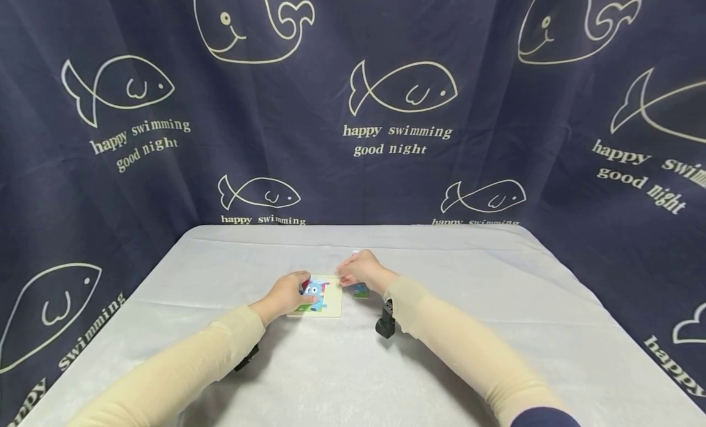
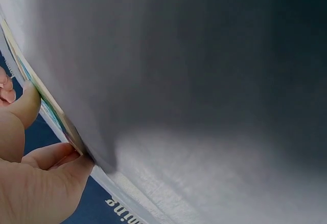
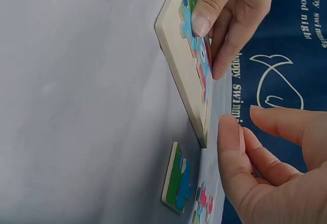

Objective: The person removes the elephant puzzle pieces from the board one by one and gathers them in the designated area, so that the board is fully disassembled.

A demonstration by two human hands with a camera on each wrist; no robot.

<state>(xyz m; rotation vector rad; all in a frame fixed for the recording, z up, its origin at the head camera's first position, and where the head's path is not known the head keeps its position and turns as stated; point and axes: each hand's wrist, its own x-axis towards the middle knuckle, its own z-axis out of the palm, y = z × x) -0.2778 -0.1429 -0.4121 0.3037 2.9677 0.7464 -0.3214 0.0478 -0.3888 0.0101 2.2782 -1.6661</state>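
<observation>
My left hand grips the puzzle board, short of the worktop's far edge; my right hand, loosely parted, holds nothing. Uneven pressing could dislodge the blue pieces.

"happy swimming", "good night" repeated on navy curtain.

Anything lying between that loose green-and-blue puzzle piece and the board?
Nothing visible: bare tablecloth separates the puzzle piece from the board. The right hand is close by, and the left hand covers part of the board's left side.
</observation>
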